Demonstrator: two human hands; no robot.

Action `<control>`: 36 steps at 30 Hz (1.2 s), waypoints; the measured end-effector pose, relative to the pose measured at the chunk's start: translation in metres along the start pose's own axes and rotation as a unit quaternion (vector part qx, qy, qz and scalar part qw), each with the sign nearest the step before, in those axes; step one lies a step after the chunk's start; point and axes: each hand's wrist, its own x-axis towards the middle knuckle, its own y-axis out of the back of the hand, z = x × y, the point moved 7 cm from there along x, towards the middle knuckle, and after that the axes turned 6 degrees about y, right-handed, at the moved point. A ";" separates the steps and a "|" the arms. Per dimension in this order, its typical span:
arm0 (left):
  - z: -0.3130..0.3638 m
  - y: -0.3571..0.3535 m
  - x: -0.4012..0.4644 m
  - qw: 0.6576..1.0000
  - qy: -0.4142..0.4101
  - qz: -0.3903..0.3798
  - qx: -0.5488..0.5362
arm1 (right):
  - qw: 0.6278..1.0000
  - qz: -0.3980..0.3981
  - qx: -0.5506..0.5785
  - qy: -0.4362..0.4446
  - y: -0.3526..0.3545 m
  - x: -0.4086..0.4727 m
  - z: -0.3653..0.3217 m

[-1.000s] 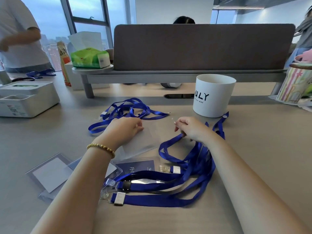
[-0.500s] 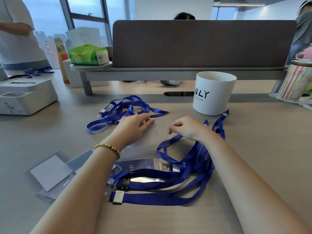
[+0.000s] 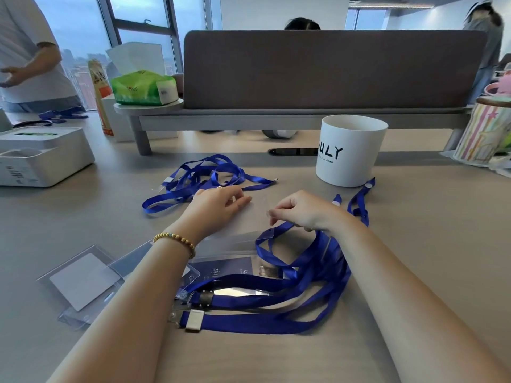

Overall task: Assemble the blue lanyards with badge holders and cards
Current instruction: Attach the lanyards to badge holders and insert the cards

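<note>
- Left hand (image 3: 218,205) rested on a clear badge holder (image 3: 249,219), fingers nearly straight.
- Right hand (image 3: 301,211) pinched the holder's edge beside a blue lanyard (image 3: 290,275), fingers curled.

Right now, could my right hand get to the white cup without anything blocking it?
Probably yes. The right hand is just short of the white cup, and only bare table lies between them.

blue lanyards (image 3: 276,305) tangled, seemingly clear holder (image 3: 249,217) flat
</note>
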 end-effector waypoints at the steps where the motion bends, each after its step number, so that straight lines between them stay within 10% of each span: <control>1: -0.001 0.000 0.000 1.000 0.003 -0.001 -0.001 | 1.000 -0.009 0.024 0.000 -0.002 0.000 0.000; 8: -0.008 -0.007 0.001 0.997 0.021 -0.034 0.073 | 0.995 -0.022 0.098 -0.013 -0.011 0.002 0.007; 16: 0.018 -0.024 -0.011 0.973 -0.027 -0.127 -0.189 | 0.983 0.030 0.183 -0.006 -0.013 0.009 0.012; 36: 0.006 -0.011 0.003 0.991 0.058 -0.052 -0.109 | 0.993 0.050 0.103 -0.033 -0.013 0.004 0.001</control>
